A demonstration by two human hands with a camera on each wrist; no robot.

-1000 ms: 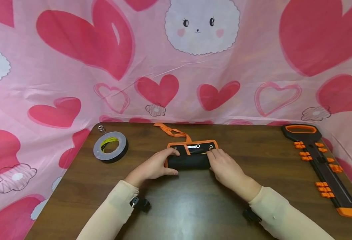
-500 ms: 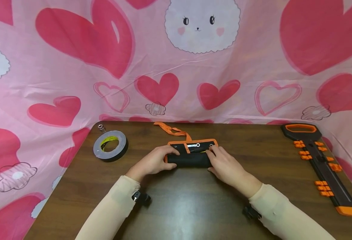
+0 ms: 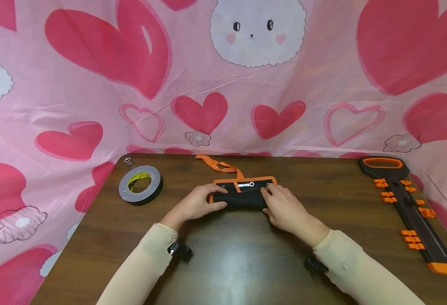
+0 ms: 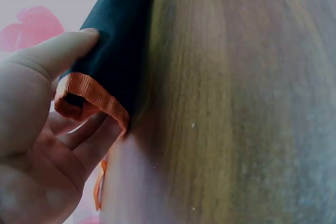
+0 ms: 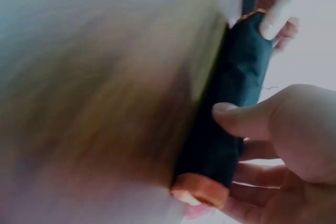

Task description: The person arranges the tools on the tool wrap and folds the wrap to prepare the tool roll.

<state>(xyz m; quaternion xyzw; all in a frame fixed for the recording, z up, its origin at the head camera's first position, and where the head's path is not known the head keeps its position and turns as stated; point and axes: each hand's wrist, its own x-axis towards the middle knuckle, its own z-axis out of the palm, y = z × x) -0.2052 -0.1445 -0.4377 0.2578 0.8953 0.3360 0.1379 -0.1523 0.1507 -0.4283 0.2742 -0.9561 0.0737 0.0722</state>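
Observation:
A black tool roll with orange trim (image 3: 241,198) lies mid-table, mostly rolled up, its unrolled flap (image 3: 246,185) with metal eyelets and an orange strap (image 3: 219,166) behind it. My left hand (image 3: 195,204) grips the roll's left end (image 4: 113,61), thumb in front and fingers behind. My right hand (image 3: 284,207) grips its right end (image 5: 231,108) the same way, thumb pressed on the black cloth.
A roll of grey tape (image 3: 140,185) lies at the back left with a small metal piece (image 3: 128,161) behind it. A long black and orange tool (image 3: 408,207) lies along the right edge of the wooden table (image 3: 238,262). A pink heart-print cloth (image 3: 93,63) hangs behind.
Both hands have rolled the pouch further away from me, so less of the flat flap shows behind the roll.

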